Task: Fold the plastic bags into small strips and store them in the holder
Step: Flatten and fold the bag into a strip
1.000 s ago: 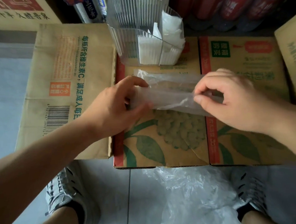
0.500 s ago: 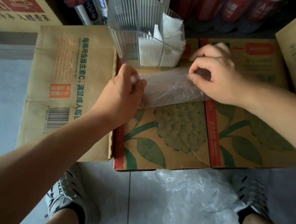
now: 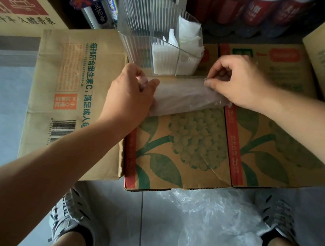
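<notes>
Head view. The left hand (image 3: 131, 98) and right hand (image 3: 239, 82) pinch opposite ends of a translucent plastic bag (image 3: 184, 96), folded into a flat band lying across a printed cardboard box (image 3: 178, 150). Just behind it stands a clear ribbed holder (image 3: 140, 48) containing white folded strips (image 3: 184, 51). Crumpled loose bags (image 3: 211, 220) lie on the tiled floor (image 3: 121, 205).

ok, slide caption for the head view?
Left hand and right hand pinch the plastic bag at its ends, folding it on a cardboard box before the ribbed holder of folded bags.
</notes>
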Motion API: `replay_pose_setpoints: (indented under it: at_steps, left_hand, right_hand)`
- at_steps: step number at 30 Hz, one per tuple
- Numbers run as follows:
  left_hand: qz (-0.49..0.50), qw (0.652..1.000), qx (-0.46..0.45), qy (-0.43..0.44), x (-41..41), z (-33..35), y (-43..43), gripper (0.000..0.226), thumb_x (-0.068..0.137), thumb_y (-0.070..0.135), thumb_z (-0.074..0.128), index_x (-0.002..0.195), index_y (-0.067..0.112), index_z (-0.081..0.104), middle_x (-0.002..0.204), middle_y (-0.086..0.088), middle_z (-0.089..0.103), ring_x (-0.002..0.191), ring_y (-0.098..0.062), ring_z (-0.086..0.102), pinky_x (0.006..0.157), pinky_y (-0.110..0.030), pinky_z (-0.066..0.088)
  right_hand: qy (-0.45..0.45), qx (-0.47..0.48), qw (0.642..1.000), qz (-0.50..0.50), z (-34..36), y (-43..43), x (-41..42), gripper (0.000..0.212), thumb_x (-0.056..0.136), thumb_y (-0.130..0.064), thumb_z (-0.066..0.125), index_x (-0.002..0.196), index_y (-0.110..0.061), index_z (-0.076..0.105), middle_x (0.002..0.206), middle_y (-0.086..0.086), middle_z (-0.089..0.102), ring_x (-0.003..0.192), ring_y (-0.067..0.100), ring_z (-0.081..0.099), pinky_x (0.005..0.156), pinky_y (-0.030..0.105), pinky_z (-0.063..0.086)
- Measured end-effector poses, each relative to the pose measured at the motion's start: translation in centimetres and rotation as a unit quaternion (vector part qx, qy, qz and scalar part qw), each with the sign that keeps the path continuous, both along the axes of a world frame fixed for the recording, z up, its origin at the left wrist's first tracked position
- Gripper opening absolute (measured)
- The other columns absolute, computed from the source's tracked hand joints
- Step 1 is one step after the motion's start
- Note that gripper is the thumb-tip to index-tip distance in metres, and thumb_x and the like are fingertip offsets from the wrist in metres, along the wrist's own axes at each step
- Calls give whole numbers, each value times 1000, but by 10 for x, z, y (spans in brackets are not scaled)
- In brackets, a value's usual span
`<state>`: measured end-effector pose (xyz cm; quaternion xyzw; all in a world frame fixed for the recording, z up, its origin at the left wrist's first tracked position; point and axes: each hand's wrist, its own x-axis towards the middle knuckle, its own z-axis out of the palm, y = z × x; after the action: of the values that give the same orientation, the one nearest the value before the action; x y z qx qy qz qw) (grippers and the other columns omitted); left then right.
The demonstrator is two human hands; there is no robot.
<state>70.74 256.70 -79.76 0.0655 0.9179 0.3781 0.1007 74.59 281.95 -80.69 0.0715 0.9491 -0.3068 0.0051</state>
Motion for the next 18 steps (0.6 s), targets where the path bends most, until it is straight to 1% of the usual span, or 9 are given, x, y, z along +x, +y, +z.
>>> replay_pose_setpoints:
  at_steps: [2,4,6,8,10,11,13,15,18]
  left_hand:
    - [-4,1000,19,-19,6,2,-5,26,94,40,67,99,22,50,73,3,73,65,-14,69,68,-41,58]
    - [1,999,34,-42,16,0,-10,30,91,40,71,102,24,47,80,4,73,65,-14,69,65,-45,60]
    - [-11,999,22,-21,30,1,-15,40,88,38,75,109,24,44,94,11,66,76,-10,64,76,-39,56]
    - [-51,995,-24,78,40,2,-19,51,84,33,78,119,17,46,112,5,53,93,-14,54,88,-28,45]
    - [-120,968,-90,199,43,5,-19,55,86,31,73,130,8,50,130,-14,47,117,-28,47,100,-33,35]
    - [-173,950,-116,232,44,7,-17,55,90,32,67,136,8,51,141,-20,44,130,-33,42,107,-38,31]
    - [-301,911,-152,239,46,2,-13,57,99,36,52,150,11,46,161,-18,33,152,-32,26,121,-52,19]
    - [-381,874,-193,234,50,-9,-12,61,105,41,40,157,9,36,167,-16,22,157,-29,12,125,-57,11]
    - [-394,857,-239,229,59,-24,-21,70,108,46,30,158,-1,25,167,-19,16,157,-32,9,124,-58,15]
  right_hand:
    - [-8,-17,1000,9,2,-1,10,9,86,-27,79,88,-26,70,86,-11,68,80,8,63,72,34,56]
    - [-14,-31,999,16,3,-2,23,10,86,-23,80,87,-25,70,83,-12,67,77,4,62,68,29,53]
    - [-21,-39,999,21,3,-4,37,13,86,-22,80,84,-27,69,79,-13,67,74,3,62,65,24,50]
    - [-25,-32,999,23,1,-5,48,14,86,-25,80,83,-30,67,78,-15,67,73,2,62,63,25,51]
    - [-15,-21,999,26,-2,-7,53,13,86,-29,78,83,-31,66,79,-17,66,74,3,62,64,34,54]
    - [-5,-15,999,28,-2,-8,54,12,86,-30,77,83,-31,65,80,-17,66,76,5,62,65,37,55]
    - [19,3,999,40,-2,-9,54,13,85,-27,77,83,-30,65,82,-15,64,80,9,60,70,39,53]
    - [42,24,997,60,-2,-10,54,11,85,-21,78,84,-24,67,83,-10,63,84,14,56,74,39,50]
    - [49,44,995,74,-4,-11,57,7,85,-20,75,83,-19,68,85,-8,63,87,17,55,79,43,49]
